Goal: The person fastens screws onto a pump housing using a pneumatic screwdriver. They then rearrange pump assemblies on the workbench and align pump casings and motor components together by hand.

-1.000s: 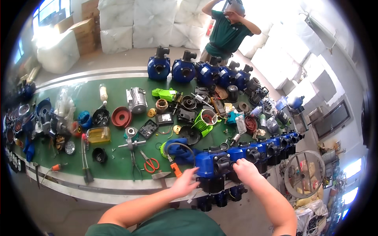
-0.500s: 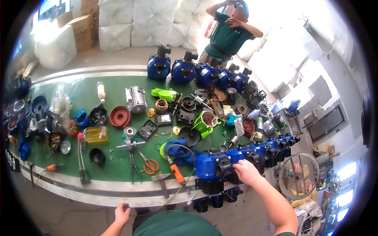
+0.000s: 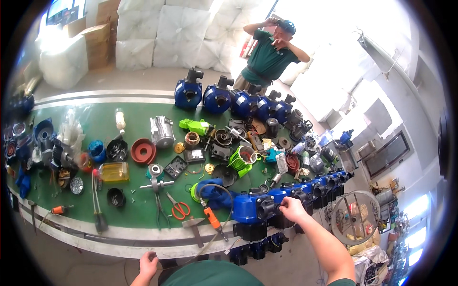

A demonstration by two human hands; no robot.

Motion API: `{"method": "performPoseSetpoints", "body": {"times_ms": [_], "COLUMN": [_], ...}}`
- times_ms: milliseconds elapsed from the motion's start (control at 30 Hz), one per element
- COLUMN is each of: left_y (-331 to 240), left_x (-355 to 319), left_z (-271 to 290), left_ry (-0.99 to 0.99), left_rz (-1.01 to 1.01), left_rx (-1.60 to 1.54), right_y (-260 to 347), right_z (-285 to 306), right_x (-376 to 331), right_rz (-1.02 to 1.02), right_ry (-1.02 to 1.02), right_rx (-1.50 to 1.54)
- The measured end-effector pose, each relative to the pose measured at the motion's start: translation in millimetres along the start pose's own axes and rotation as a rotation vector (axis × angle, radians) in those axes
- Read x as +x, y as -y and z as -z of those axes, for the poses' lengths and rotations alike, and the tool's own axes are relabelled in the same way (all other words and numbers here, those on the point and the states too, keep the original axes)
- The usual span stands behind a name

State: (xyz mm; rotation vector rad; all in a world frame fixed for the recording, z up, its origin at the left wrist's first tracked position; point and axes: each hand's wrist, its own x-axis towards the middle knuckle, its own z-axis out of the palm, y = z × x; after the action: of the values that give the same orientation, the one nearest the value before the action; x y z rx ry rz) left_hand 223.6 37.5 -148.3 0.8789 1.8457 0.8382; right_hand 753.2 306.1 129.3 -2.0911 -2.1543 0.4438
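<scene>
My right hand (image 3: 293, 209) reaches to the near edge of the bench, its fingers bent together in a pinch. Its fingertips meet the right side of the black round port (image 3: 268, 209) on the nearest blue pump (image 3: 245, 208). Anything small between the fingertips is hidden. My left hand (image 3: 148, 265) hangs low in front of the bench, fingers loosely bent and apart, with nothing seen in it. Closest to it on the bench edge are a hammer (image 3: 194, 230) and an orange power screwdriver (image 3: 212, 219) with a cable.
Blue pumps line the bench's right edge, and several more blue pumps (image 3: 217, 97) stand along the far side. Red-handled scissors (image 3: 179, 209), an oil bottle (image 3: 113, 172) and loose motor parts cover the green top (image 3: 138, 190). Another person (image 3: 268, 59) stands beyond, arms raised.
The whole view has shifted slightly, the bench sitting a little lower and further left. My right hand stays at the pump's port, and my left hand still hangs low.
</scene>
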Motion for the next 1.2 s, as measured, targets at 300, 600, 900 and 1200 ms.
{"method": "performPoseSetpoints", "body": {"times_ms": [300,600,900,1200], "left_y": [2,17,39,-57], "left_x": [0,25,29,50], "left_z": [19,6,2,-20], "left_ry": [0.143,0.141,0.118,0.268], "left_rz": [0.038,-0.011,-0.044,0.321], "left_rx": [0.225,0.098,0.071,-0.55], "right_y": [-7,-4,-4,-105], "right_z": [-4,-15,-10,-132], "right_x": [-11,9,-20,-62], "right_rz": [-0.021,-0.4,-0.034,-0.671], "right_ry": [0.174,0.252,0.144,-1.107], "right_rx": [-0.068,0.139,0.0,1.009]}}
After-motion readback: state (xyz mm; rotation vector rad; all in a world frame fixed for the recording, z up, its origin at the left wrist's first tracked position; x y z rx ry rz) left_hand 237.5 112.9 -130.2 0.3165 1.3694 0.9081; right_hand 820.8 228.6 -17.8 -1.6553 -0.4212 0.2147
